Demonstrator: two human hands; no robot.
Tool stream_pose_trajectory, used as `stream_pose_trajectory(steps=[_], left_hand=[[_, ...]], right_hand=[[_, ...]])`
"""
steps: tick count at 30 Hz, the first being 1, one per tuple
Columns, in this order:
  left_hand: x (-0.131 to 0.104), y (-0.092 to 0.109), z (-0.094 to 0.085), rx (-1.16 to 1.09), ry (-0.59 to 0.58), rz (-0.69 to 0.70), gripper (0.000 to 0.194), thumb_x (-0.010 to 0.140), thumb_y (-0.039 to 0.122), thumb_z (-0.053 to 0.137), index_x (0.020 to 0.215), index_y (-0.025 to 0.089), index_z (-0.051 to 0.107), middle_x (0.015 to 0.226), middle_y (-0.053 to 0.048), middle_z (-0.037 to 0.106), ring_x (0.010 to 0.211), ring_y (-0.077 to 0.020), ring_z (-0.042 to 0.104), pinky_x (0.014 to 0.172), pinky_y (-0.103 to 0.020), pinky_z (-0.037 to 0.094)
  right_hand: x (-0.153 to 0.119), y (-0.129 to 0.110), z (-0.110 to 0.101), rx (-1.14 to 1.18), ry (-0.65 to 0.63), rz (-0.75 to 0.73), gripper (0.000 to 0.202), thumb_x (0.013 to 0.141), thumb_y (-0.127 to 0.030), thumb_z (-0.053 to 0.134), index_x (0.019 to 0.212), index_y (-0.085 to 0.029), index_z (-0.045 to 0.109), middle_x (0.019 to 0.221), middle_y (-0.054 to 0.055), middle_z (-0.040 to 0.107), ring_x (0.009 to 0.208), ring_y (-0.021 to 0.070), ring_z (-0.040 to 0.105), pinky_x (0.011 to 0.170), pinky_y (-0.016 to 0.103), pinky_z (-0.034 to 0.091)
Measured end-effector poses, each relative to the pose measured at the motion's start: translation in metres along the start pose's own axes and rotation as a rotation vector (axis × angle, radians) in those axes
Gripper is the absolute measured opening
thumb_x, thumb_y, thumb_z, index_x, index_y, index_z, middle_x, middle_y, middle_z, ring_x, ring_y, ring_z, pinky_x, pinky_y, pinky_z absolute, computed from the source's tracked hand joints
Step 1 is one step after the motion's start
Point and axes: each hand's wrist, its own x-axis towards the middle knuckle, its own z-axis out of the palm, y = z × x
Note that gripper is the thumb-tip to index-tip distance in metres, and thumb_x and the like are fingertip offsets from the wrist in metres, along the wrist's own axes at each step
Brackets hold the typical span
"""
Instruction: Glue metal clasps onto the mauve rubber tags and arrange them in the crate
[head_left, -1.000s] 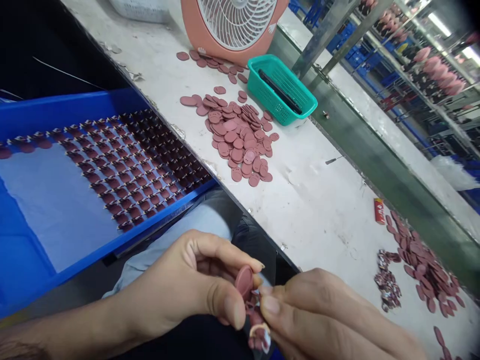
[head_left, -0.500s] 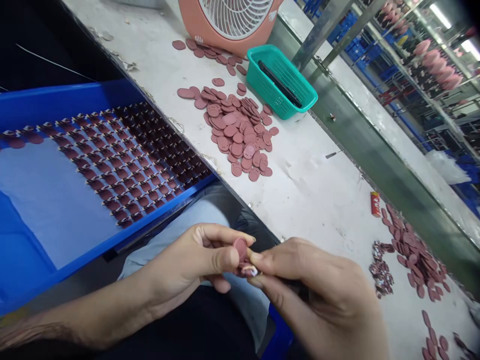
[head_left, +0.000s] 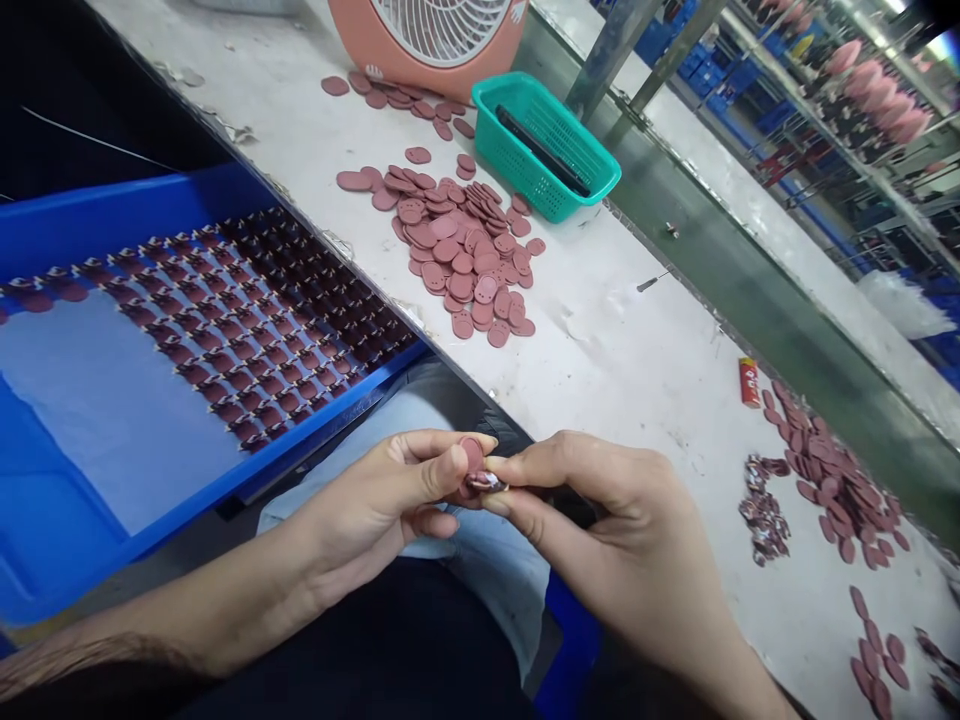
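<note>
Between thumb and fingers, my left hand (head_left: 405, 490) pinches a dusky-red oval disc (head_left: 472, 455). My right hand (head_left: 607, 510) closes its thumb and forefinger on a small dark piece with white marks (head_left: 486, 482), which touches the disc's lower edge. Both hands meet above my lap, near the table edge. A heap of similar discs (head_left: 465, 250) lies on the table ahead. To the right is a cluster of small dark-and-white pieces (head_left: 765, 510), with another heap of discs (head_left: 840, 470) beside it.
A blue tray (head_left: 90, 215) at the left holds rows of discs with dark-and-white pieces on them. An orange fan (head_left: 341, 25) and a green basket (head_left: 517, 165) holding a black object stand at the back. A red-yellow packet (head_left: 748, 382) lies right; beyond runs a green belt (head_left: 690, 255).
The view has shifted slightly. Both hands still hold the disc and small piece together, and the small piece now appears turned flatter against the disc's lower edge.
</note>
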Motion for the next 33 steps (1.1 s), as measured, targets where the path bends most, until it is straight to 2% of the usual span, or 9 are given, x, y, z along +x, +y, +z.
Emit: stream_pose_trajectory(steps=[3, 6, 10, 12, 13, 18, 23, 27, 33], left_hand=[[0.000, 0.000, 0.000, -0.001, -0.037, 0.012, 0.028, 0.068, 0.041, 0.096, 0.082, 0.021, 0.083, 0.080, -0.001, 0.073, 0.069, -0.0090, 0.065, 0.048, -0.008, 0.048], [-0.001, 0.002, 0.001, -0.017, -0.044, 0.011, 0.031, 0.064, 0.041, 0.098, 0.082, 0.021, 0.083, 0.082, -0.001, 0.073, 0.069, -0.0089, 0.064, 0.046, -0.007, 0.049], [0.000, 0.005, 0.001, -0.039, 0.012, 0.005, 0.042, 0.055, 0.045, 0.101, 0.084, 0.021, 0.084, 0.075, -0.001, 0.072, 0.066, -0.0102, 0.066, 0.042, -0.008, 0.050], [0.001, 0.005, 0.002, -0.065, 0.007, 0.007, 0.042, 0.053, 0.045, 0.101, 0.084, 0.022, 0.084, 0.072, 0.000, 0.071, 0.066, -0.0108, 0.067, 0.042, -0.008, 0.050], [0.002, 0.006, 0.002, -0.076, -0.013, 0.008, 0.039, 0.055, 0.045, 0.101, 0.083, 0.023, 0.084, 0.072, 0.001, 0.071, 0.066, -0.0107, 0.068, 0.042, -0.008, 0.050], [0.002, 0.007, 0.002, -0.096, -0.113, -0.007, 0.033, 0.064, 0.037, 0.098, 0.089, 0.021, 0.084, 0.078, -0.001, 0.074, 0.068, -0.0090, 0.069, 0.045, -0.006, 0.052], [0.004, 0.005, 0.002, -0.138, -0.059, -0.037, 0.035, 0.059, 0.031, 0.101, 0.086, 0.018, 0.084, 0.074, 0.001, 0.073, 0.063, -0.0077, 0.069, 0.042, -0.005, 0.051], [0.005, 0.004, 0.002, -0.168, -0.069, -0.038, 0.030, 0.057, 0.026, 0.102, 0.077, 0.016, 0.082, 0.071, 0.001, 0.072, 0.062, -0.0071, 0.068, 0.046, -0.006, 0.054], [0.004, 0.007, 0.004, -0.183, -0.076, -0.054, 0.033, 0.057, 0.028, 0.102, 0.079, 0.017, 0.082, 0.069, 0.002, 0.073, 0.060, -0.0067, 0.069, 0.043, -0.005, 0.053]], right_hand=[[0.001, 0.002, -0.001, -0.016, 0.001, 0.011, 0.007, 0.086, -0.014, 0.078, 0.091, -0.019, 0.076, 0.081, -0.005, 0.078, 0.072, 0.0064, 0.072, 0.067, 0.015, 0.055], [0.001, 0.002, -0.002, -0.019, 0.004, 0.013, 0.011, 0.087, -0.013, 0.077, 0.094, -0.021, 0.076, 0.085, -0.006, 0.078, 0.073, 0.0044, 0.071, 0.069, 0.013, 0.054], [0.000, 0.000, -0.004, -0.078, 0.000, -0.032, 0.029, 0.086, -0.019, 0.080, 0.114, -0.022, 0.073, 0.098, -0.005, 0.078, 0.080, 0.0055, 0.069, 0.075, 0.014, 0.055], [-0.001, 0.001, -0.007, -0.110, 0.010, -0.064, 0.042, 0.085, -0.023, 0.082, 0.125, -0.021, 0.068, 0.105, -0.003, 0.076, 0.082, 0.0058, 0.067, 0.075, 0.015, 0.055], [-0.001, 0.001, -0.008, -0.115, 0.011, -0.075, 0.042, 0.086, -0.024, 0.081, 0.126, -0.020, 0.068, 0.106, -0.002, 0.075, 0.080, 0.0054, 0.066, 0.075, 0.014, 0.055], [0.004, 0.006, -0.010, -0.086, -0.021, -0.129, 0.017, 0.096, -0.014, 0.068, 0.110, -0.015, 0.076, 0.095, 0.000, 0.077, 0.086, 0.0051, 0.070, 0.079, 0.012, 0.054], [0.008, 0.010, -0.004, -0.012, 0.000, -0.125, 0.012, 0.093, -0.012, 0.071, 0.102, -0.018, 0.078, 0.093, -0.001, 0.079, 0.084, 0.0051, 0.072, 0.078, 0.011, 0.054], [0.009, 0.011, -0.002, 0.029, 0.003, -0.118, 0.009, 0.092, -0.012, 0.073, 0.097, -0.017, 0.078, 0.092, 0.000, 0.080, 0.083, 0.0059, 0.074, 0.079, 0.011, 0.055], [0.008, 0.012, -0.003, 0.045, 0.003, -0.104, 0.009, 0.091, -0.013, 0.074, 0.097, -0.018, 0.079, 0.092, 0.001, 0.081, 0.083, 0.0070, 0.074, 0.077, 0.013, 0.056]])
